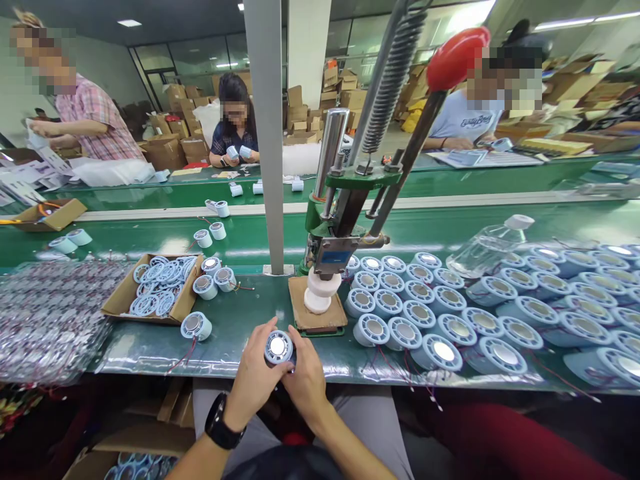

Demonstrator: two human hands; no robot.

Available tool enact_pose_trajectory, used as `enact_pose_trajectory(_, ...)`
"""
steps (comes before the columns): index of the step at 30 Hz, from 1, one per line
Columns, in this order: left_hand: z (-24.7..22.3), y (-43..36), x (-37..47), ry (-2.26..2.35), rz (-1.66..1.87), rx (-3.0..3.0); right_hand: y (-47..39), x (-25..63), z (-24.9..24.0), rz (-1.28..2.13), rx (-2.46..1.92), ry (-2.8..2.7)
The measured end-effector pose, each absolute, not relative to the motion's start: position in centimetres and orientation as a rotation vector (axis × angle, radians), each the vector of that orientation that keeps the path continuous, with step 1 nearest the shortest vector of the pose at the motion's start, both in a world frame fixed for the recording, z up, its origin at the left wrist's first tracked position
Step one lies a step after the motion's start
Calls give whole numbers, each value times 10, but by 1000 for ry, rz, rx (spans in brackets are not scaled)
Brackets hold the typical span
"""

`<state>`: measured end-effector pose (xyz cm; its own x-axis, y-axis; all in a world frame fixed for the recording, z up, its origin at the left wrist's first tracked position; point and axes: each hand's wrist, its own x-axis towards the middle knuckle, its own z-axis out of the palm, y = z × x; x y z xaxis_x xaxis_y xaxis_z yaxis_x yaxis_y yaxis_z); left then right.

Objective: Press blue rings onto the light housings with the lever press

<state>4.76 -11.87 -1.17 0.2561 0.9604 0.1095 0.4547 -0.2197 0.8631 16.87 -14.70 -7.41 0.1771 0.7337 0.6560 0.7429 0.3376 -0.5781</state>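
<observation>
Between my two hands I hold a light-blue round motor housing [279, 347] with a slotted ring and a shiny silver disc on top. My left hand [253, 365], with a black watch on its wrist, wraps its left side. The fingers of my right hand [306, 373] close round its right side. Just beyond stands a green hand press [340, 220] with a red-knobbed lever [457, 59]. Its white round pressing head [324, 283] is over a brown board [300, 313]. A similar housing [196, 326] with thin wires stands to the left.
Rows of similar housings [417, 313] fill the right side, with a clear plastic bottle [487, 247] among them. At left are a cardboard box [175, 312] of blue rings and wrapped wired parts [55, 313]. A grey post [270, 167] rises ahead. Several people work across the green conveyor [125, 233].
</observation>
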Motion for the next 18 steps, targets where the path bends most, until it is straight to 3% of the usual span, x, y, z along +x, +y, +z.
enact_pose_trajectory(18, -18, -122, 39, 1266, 750, 1855, -148, 169, -73, -29, -1410, -1571)
